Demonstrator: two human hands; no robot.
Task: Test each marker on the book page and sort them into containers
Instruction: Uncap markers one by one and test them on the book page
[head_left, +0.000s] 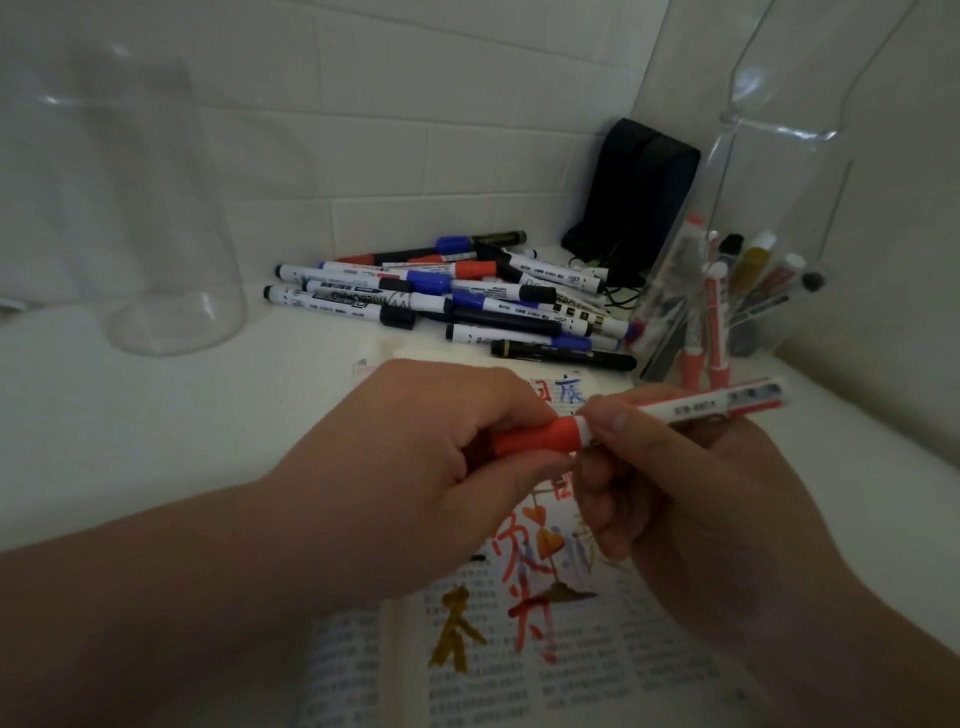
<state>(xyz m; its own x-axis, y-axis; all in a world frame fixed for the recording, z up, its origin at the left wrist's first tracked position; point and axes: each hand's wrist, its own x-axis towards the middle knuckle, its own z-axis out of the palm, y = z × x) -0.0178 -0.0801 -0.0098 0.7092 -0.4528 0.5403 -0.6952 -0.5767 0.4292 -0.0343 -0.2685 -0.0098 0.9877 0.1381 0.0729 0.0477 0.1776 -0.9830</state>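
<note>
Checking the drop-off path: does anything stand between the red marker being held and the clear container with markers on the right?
Nothing visible does. The red marker points toward the container across open tabletop; the marker pile lies further back, left of that path.

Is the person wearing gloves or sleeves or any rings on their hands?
No. The left hand and the right hand are both bare: no gloves, rings or watch show, and no sleeve covers either forearm in view.
</note>
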